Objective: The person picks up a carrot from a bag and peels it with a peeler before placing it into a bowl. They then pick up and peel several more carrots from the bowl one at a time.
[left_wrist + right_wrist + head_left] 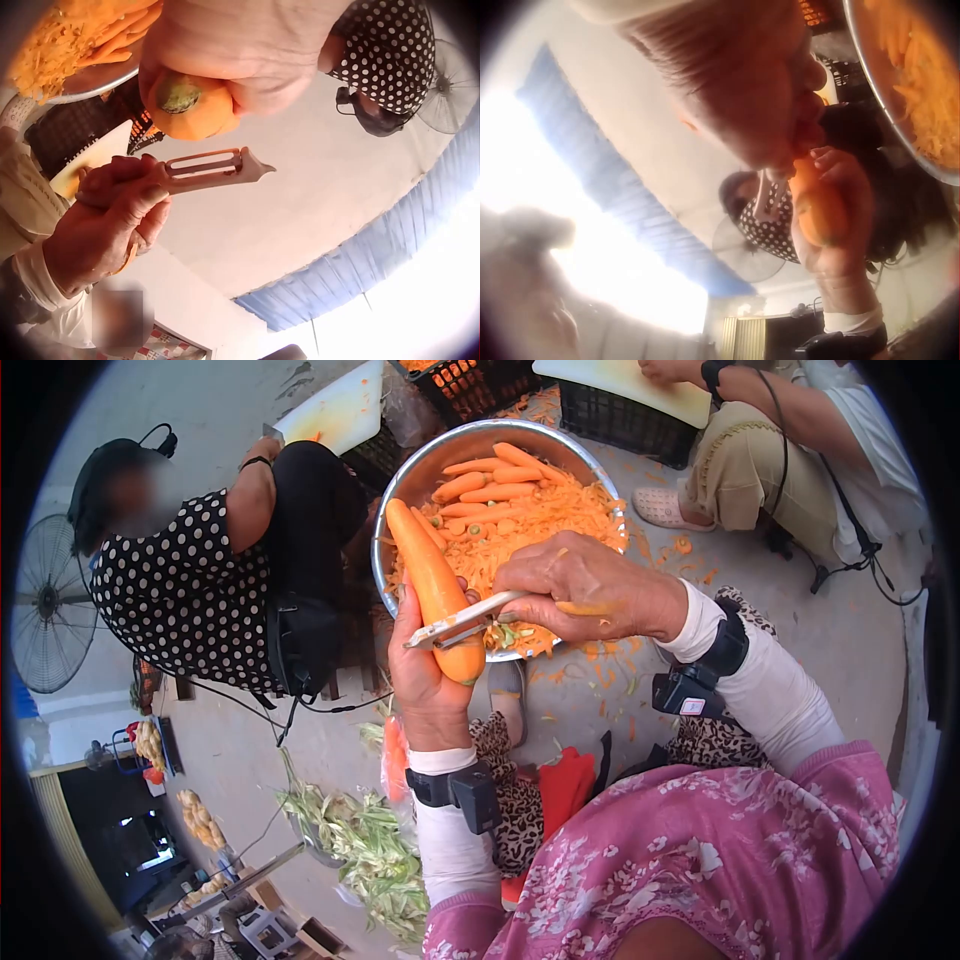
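A large carrot [425, 565] lies tilted in the left hand [430, 695], which grips it from below and behind, its thick end toward the wrist. The right hand [590, 588] holds a white peeler [470, 622] by its handle; in the head view the peeler's head lies across the carrot's lower part. In the left wrist view the peeler [217, 169] shows beside the stem end of the carrot [196, 112], with a gap between them. Orange scraps stick to the right hand. The right wrist view shows the carrot [821, 206] in the left hand [855, 217].
Below the hands a metal basin [392, 480] holds shavings and several carrots [500, 492]. One person sits at the left, another at the right, near cutting boards [345, 410] on black crates [625, 422]. Leafy scraps [365, 850] and a fan [52, 600] are at the left.
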Demonstrator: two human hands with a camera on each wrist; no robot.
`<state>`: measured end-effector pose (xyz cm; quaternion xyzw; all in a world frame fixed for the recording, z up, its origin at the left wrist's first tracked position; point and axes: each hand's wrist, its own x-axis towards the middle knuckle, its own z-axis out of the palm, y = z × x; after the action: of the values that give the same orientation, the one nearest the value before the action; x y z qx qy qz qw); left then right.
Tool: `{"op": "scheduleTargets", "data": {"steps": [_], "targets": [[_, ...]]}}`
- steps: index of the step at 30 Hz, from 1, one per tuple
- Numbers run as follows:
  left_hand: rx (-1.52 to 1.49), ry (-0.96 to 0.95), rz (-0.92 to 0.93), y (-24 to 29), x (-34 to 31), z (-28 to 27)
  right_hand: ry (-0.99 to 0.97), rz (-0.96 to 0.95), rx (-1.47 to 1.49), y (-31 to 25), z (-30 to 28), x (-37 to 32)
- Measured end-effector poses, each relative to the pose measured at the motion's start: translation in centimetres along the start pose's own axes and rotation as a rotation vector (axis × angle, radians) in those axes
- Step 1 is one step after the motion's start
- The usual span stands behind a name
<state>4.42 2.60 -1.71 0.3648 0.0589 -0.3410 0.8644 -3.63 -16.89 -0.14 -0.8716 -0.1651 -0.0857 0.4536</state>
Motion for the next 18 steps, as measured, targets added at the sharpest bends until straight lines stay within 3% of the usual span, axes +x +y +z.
{"op": "scheduleTargets", "data": {"steps": [2, 7, 10, 13, 18], "targets": [[0.011, 0.036, 0.005, -0.2, 0.0, -0.1, 0.09, -0.014, -0.024, 0.6, 0.4, 0.0], [0.035, -0.118, -0.097, -0.5, 0.1, -0.8, 0.304, -0.005, -0.193, 2.8, 0.5, 1.1], [0.029, -0.183, -0.142, -1.3, -0.1, -0.5, 0.619, 0.073, -0.4, 4.0, 0.1, 1.7], [0.014, -0.255, -0.191, -1.3, -0.6, 0.3, 0.558, 0.195, -0.346, 5.3, -1.4, 1.5], [-0.104, -0.178, -0.137, -0.5, -0.5, 0.5, 0.572, 0.165, -0.131, 3.0, -1.4, 1.4]]}}
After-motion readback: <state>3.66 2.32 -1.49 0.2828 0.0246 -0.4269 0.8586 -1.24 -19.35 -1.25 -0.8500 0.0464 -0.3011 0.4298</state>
